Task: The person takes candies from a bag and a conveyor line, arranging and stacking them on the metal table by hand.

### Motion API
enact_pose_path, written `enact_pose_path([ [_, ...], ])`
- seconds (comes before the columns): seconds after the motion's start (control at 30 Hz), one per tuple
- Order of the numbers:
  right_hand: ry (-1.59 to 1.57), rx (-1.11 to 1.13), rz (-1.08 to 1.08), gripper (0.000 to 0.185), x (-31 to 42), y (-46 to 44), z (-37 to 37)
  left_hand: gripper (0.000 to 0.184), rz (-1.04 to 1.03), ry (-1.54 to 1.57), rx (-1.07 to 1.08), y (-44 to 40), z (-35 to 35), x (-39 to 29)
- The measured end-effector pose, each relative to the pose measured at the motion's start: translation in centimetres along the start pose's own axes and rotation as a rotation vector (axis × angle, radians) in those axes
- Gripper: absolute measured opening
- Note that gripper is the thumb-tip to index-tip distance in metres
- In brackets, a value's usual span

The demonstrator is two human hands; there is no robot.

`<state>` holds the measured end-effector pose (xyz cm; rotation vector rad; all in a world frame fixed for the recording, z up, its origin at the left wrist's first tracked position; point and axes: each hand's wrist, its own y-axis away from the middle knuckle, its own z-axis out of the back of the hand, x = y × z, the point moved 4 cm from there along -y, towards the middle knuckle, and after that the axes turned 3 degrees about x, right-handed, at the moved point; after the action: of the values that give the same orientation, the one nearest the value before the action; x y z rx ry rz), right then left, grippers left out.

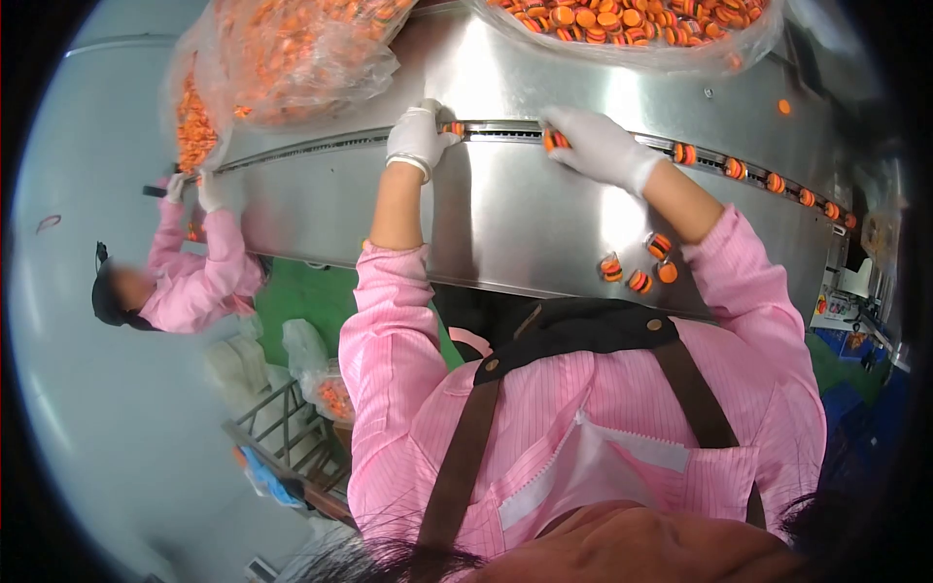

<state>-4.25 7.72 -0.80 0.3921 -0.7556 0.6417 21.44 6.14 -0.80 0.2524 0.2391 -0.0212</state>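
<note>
My left hand (416,138), in a white glove, rests at the narrow conveyor track (498,130). Its thumb and fingers close on a burger-shaped gummy candy (453,128) sitting at the track. Farther right along the track, my gloved right hand (601,148) grips another burger-shaped gummy candy, an orange and red one (555,140), with the fingertips partly hidden. To the right of that hand, several wrapped burger candies (736,169) sit spaced out in the track. A few loose wrapped candies (639,281) lie on the metal tabletop (544,223) below my right forearm.
A clear bag of orange candies (622,21) stands at the back, and another large bag (292,68) at the back left. A co-worker (199,282) in pink works at the track's left end. A metal rack (282,428) stands low at left.
</note>
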Motion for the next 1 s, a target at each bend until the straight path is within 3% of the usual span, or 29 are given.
enact_pose_path([
  [0.03, 0.023, 0.019, 0.022, 0.017, -0.2, -0.9, 0.1, 0.037, -0.001, -0.002, -0.001, 0.5, 0.1, -1.0],
  [0.1, 0.075, 0.071, -0.015, 0.021, -1.3, -2.4, -0.7, 0.046, -0.069, -0.16, -0.325, 2.4, 0.9, -3.3],
  [0.13, 0.126, 0.123, -0.051, 0.026, -1.9, -2.8, -1.0, 0.052, -0.135, -0.127, -0.317, 3.6, 1.0, -5.3],
  [0.17, 0.124, 0.122, -0.054, 0.026, -2.3, -2.8, -0.8, 0.05, -0.203, 0.004, -0.114, 4.8, 0.0, -6.9],
  [0.2, 0.181, 0.096, -0.059, 0.028, -2.7, -2.6, -0.6, 0.047, -0.443, 0.092, -0.073, 7.1, 0.3, -10.5],
  [0.23, 0.238, 0.072, -0.064, 0.03, -3.0, -2.2, -0.4, 0.045, -0.459, 0.341, 0.109, 8.4, -2.9, -11.5],
  [0.3, 0.299, 0.051, -0.083, 0.032, -3.2, -0.5, 0.6, 0.052, -0.53, 0.277, 0.346, 11.4, -6.9, -15.4],
  [0.37, 0.128, -0.17, -0.023, 0.031, -3.0, 2.4, 2.2, 0.055, -0.429, 0.392, 0.383, 13.3, -9.4, -18.1],
  [0.5, 0.084, 0.301, -0.01, 0.042, -2.5, 9.6, 3.4, 0.058, -0.38, 0.239, 0.517, 14.7, -11.3, -20.7],
  [0.63, 0.174, 0.433, -0.092, 0.043, -4.1, 14.8, 0.8, 0.047, -0.385, 0.296, 0.494, 15.0, -13.6, -19.0],
  [0.73, 0.118, 0.434, -0.084, 0.035, -4.4, 16.0, -1.1, 0.037, -0.47, 0.294, 0.389, 15.0, -14.4, -17.1],
  [0.83, 0.03, 0.415, -0.087, 0.028, -4.2, 16.1, -1.1, 0.024, -0.261, 0.413, 0.221, 12.7, -12.7, -13.6],
  [0.87, -0.084, 0.321, -0.043, 0.026, -4.8, 15.6, -1.2, 0.024, -0.271, 0.446, 0.049, 11.7, -11.0, -12.0],
  [0.9, -0.195, 0.227, 0.001, 0.023, -5.4, 14.9, -1.4, 0.027, -0.154, 0.502, -0.038, 10.4, -9.6, -9.9],
  [0.93, -0.368, 0.075, 0.072, 0.023, -6.1, 13.8, -1.6, 0.024, -0.242, 0.449, -0.217, 8.8, -8.1, -7.9],
  [1.0, -0.624, 0.039, -0.129, 0.027, -6.0, 11.1, -1.4, 0.035, -0.022, 0.475, -0.263, 5.7, -6.6, -3.2],
])
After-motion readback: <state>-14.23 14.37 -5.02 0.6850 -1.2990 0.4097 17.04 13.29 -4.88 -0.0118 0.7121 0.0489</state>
